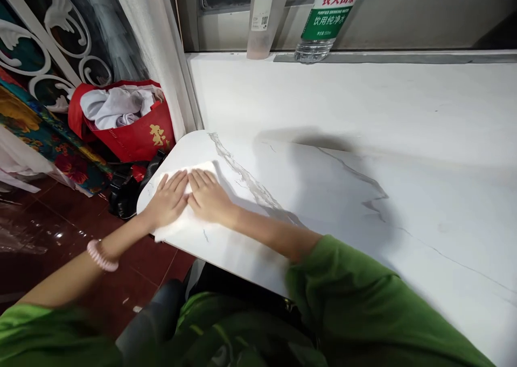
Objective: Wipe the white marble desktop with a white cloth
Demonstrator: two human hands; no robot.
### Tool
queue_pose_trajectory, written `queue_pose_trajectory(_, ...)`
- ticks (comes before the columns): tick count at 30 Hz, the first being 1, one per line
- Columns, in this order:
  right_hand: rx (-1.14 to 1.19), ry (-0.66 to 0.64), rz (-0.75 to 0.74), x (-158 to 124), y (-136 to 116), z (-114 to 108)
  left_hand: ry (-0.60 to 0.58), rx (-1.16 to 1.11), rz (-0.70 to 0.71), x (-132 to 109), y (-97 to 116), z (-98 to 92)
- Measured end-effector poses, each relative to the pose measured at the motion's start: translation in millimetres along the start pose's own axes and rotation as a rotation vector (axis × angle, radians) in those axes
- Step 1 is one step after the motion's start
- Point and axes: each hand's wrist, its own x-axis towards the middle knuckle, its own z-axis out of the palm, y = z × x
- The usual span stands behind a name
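1. Centre of it all — the white cloth (183,221), spread on the rounded L end of the white marble-patterned tabletop (250,248), its near corner at the table's edge. Cloth or thick paper towel? Can't tell.
2. L hand (166,201): palm down, flat on the cloth, fingers outstretched. R hand (208,197): likewise flat, fingertips right beside the L's. Both pressing from above, neither closed round anything.
3. Handling, my read: v. light, soft, floppy, not fragile if it's fabric; prob. slides easily on that smooth top, and bunches if pushed from one side only. Damp or dry — unclear. Best hold: both palms spread mid-cloth; for lifting, pinch the free near edge.
4. Up the arms: pink coiled band (102,255) on the L wrist, green sleeve (355,297) on the R arm.
5. Beyond the L end: red bag (133,141) w/ pale fabric (117,106) inside, next to the white curtain (157,44).
6. Back ledge, well apart from the hands: frosted container (258,41) and green-labelled water bottle (323,25), both upright.
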Motion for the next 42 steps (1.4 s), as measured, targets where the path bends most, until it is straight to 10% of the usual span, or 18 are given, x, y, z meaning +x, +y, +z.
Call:
queue_pose_trajectory(4,0.052,-0.025,-0.097,-32,-21,-7,0.033,0.016,-0.056,-45,31,-2.4)
queue_pose_trajectory(8,0.076,-0.073,-0.044,-33,-20,-12,0.021,0.018,-0.055,-39,35,-1.8)
queue_pose_trajectory(21,0.021,0.052,0.405,48,124,-7,-0.106,-0.021,0.019,174,12,16.3)
queue_pose_trajectory(26,-0.041,0.094,0.454,43,155,-12,-0.088,-0.04,0.077,211,23,23.2)
queue_pose_trajectory(33,-0.096,0.049,0.386,16,150,-12,-0.094,-0.001,0.078,186,44,21.3)
queue_pose_trajectory(42,-0.13,0.091,0.257,-81,97,-33,-0.082,0.059,0.077,96,122,15.3)
